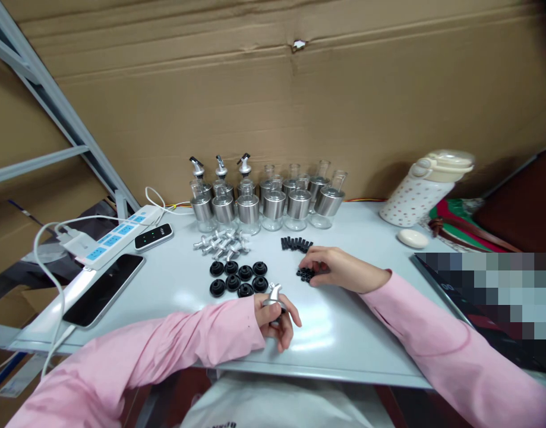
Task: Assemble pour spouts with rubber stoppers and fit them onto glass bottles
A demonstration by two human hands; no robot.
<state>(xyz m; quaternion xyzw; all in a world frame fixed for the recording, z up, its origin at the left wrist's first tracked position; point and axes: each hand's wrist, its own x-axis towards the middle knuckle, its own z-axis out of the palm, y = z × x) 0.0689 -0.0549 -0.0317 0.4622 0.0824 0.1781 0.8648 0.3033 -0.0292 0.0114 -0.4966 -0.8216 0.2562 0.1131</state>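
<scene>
My left hand (pixel 276 319) is closed around a silver pourer spout (pixel 274 293) near the table's front edge. My right hand (pixel 335 268) rests on the table with its fingertips pinching into a small heap of black rings (pixel 305 274). Just left of it lie several black round caps (pixel 238 277). Behind them sits a pile of silver spouts (pixel 223 243), and a row of black tubes (pixel 296 243) lies further back. Glass bottles with steel collars (pixel 273 205) stand in rows at the back; three on the left carry spouts.
A smartphone (pixel 103 290) and a white power strip (pixel 114 236) with a small black device (pixel 153 236) lie at the left. A spotted thermos jug (pixel 426 187) and a white oval object (pixel 412 238) sit at the right. Cardboard (pixel 273 89) walls the back.
</scene>
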